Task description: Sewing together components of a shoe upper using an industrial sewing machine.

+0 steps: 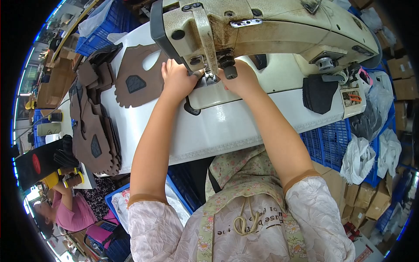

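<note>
Under the head of a beige sewing machine [270,30] lies a brown cut-out piece [131,72] with a scalloped edge, an oval hole and a dark textured patch [135,84]. My left hand [178,79] rests on this piece's right side, fingers apart, its thumb by the presser foot [210,80]. Part of that hand is behind the machine head. My right hand [242,79] is on the machine bed, just right of the needle area. Its fingertips are mostly hidden by the machine, so any grip cannot be seen.
Brown pieces [94,131] are stacked along the table's left edge. Dark patches [320,94] lie in a pile on the right. Blue crates [327,142] with plastic bags stand below right. Another person [74,212] in pink sits at the lower left.
</note>
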Motion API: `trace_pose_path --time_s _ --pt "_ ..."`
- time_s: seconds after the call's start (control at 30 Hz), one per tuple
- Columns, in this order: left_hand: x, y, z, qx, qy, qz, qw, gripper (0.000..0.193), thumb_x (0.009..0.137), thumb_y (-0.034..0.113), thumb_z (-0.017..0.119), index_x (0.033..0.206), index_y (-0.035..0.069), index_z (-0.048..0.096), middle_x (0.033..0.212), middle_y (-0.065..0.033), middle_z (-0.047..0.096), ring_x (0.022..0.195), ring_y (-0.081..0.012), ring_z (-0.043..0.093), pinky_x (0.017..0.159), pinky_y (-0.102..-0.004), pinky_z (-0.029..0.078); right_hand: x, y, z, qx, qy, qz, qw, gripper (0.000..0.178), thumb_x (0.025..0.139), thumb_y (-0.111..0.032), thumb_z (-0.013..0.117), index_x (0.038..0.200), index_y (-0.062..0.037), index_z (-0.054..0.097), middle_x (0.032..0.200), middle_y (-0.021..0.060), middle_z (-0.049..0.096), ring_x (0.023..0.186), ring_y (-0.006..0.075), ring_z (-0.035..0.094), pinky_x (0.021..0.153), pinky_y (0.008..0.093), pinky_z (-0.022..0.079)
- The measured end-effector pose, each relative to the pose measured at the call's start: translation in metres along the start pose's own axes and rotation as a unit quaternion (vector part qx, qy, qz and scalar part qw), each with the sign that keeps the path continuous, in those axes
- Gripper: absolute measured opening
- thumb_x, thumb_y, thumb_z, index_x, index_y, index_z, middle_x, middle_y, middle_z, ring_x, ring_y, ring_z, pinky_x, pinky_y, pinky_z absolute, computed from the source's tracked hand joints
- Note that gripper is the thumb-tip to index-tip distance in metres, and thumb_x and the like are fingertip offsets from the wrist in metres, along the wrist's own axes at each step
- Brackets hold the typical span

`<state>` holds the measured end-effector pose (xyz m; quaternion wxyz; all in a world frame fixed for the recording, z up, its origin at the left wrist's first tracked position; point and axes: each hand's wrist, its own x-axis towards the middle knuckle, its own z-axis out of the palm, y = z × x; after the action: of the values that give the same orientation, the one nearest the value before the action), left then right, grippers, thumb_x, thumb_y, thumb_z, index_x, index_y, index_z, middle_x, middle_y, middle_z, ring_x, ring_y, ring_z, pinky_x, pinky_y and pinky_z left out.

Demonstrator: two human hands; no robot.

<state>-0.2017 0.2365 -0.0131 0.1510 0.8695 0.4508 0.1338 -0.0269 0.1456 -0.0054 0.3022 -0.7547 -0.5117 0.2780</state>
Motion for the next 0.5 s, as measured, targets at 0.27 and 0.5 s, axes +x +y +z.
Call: trace_pose_path --time_s 0.27,0.5 --pt "0.008 0.008 0.0 -0.017 -0.024 -0.012 0.999 0.036 0.083 0.037 0.072 0.115 0.023 0.072 0.125 -0.0125 0.059 0.13 -0.0354 0.04 0.116 -0.0563 0.015 0.004 0.01 0.0 -0.008 0.027 -0.006 1.0 0.033 0.086 -0.034 0.061 0.073 -0.0043 0.066 0.059 0.0099 0.064 0.06 0.024 0.067 0.063 0.0383 0.051" --pt "0.001 -0.011 -0.003 -0.032 -0.046 -0.037 0.998 0.036 0.082 0.036 0.072 0.115 0.022 0.071 0.128 -0.0098 0.059 0.128 -0.0317 0.043 0.115 -0.0556 0.017 -0.081 -0.011 -0.1 0.122 -0.163 -0.205 0.957 0.016 0.086 -0.021 0.066 0.09 -0.0078 0.074 0.081 0.0108 0.07 0.076 0.0238 0.066 0.072 0.0352 0.052"
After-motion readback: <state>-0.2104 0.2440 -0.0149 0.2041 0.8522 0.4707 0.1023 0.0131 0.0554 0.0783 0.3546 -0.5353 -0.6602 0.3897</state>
